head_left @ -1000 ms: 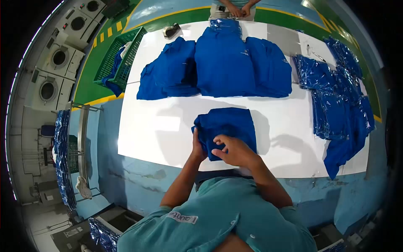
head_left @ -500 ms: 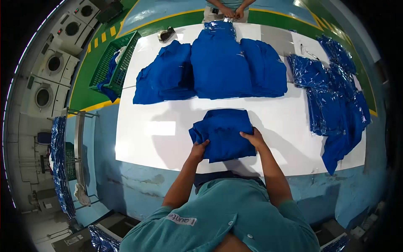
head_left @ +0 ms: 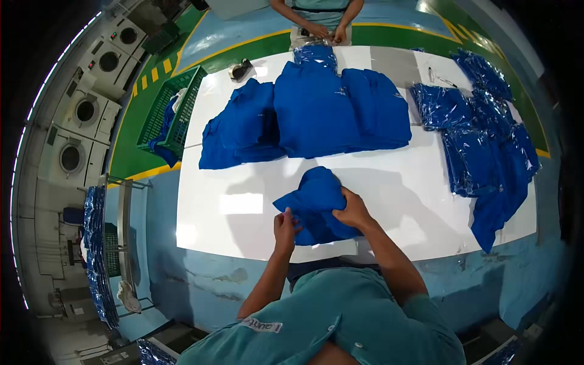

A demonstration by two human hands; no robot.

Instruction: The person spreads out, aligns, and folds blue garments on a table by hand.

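A blue garment (head_left: 316,204) lies partly folded near the front edge of the white table (head_left: 210,228), its right part lifted and bent over. My right hand (head_left: 353,210) grips its right side, thumb on top. At the lower left edge of the cloth is my left hand (head_left: 286,228), fingers curled by the fabric; whether it pinches any cloth is hard to tell. Behind the garment stand stacks of folded blue garments (head_left: 316,115).
Plastic-wrapped blue garments (head_left: 471,161) lie at the table's right. A tape dispenser (head_left: 241,70) sits at the back left, beyond which is a green crate (head_left: 173,115). Across the table stands a co-worker (head_left: 319,18). A metal rack (head_left: 123,225) is on the left.
My right hand has taken the garment's right side and lifted it inward, so the cloth is now narrower and bent. My left hand has stayed at the left edge. The view has shifted slightly.
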